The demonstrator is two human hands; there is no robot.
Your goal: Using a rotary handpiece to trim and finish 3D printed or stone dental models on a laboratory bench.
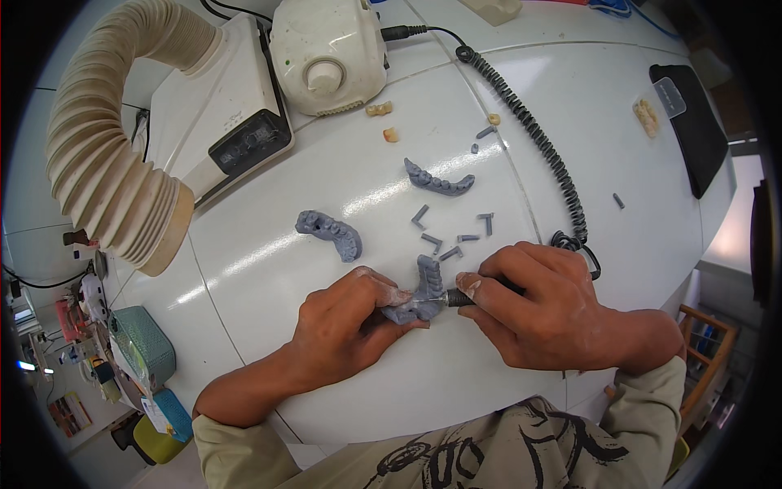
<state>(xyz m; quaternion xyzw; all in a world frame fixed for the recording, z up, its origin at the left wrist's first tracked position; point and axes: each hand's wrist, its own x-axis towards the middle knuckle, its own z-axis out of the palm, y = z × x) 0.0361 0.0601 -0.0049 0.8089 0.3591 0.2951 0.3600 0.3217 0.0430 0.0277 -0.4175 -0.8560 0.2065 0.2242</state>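
Between thumb and fingers, my left hand [350, 314] grips a grey dental model [429, 281] shaped like a curved row of teeth. My right hand [538, 306] is wrapped round a dark dental handpiece [460, 298], whose thin tip reaches the model close to my left thumb. Pale dust marks the fingers of both hands. Beyond my hands lie two more grey dental models, one [330, 235] to the left and one [440, 178] farther off. Several small grey angled pieces [432, 242] are scattered just past the held model.
A white control box [327, 53] with a knob stands at the back; a coiled black cord [529, 122] runs down the right side. At left, a ribbed hose [114, 138] arches from a white machine [220, 122]. Tooth-coloured pieces [379, 108] and a black pouch [692, 130] lie farther out.
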